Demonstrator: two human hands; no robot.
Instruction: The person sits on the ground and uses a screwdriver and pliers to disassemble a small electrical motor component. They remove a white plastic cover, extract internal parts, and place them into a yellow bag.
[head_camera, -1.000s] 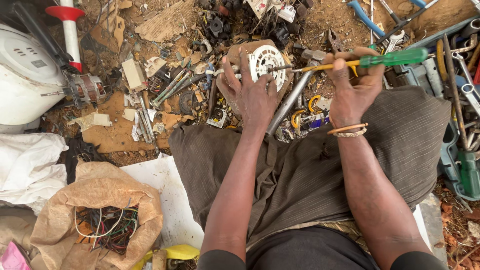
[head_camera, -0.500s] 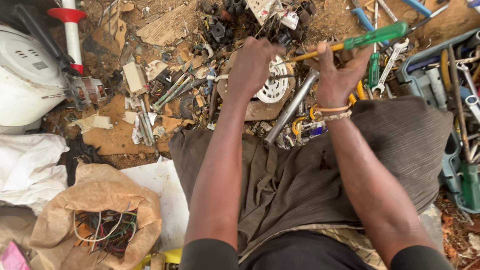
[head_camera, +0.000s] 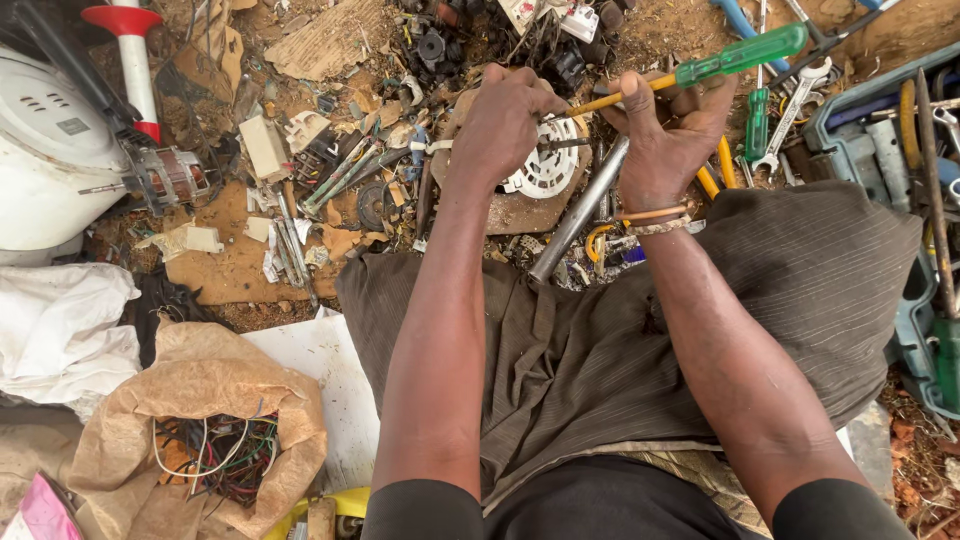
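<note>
Just above your lap, your left hand clamps the white round plastic fan grille: light, brittle, so hold its rim. Right of it, your right hand grasps the green-handled yellow-shafted screwdriver.

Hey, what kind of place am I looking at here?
Probably an outdoor scrap repair spot on bare ground: loose metal scrap, wrenches, and a sack of old wires around the right hand holding a screwdriver.

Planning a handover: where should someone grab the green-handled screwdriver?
Take the green-handled screwdriver by its green handle, coming from the upper right. That end sticks out free beyond the right hand, while the yellow shaft runs down-left into both hands.
</note>
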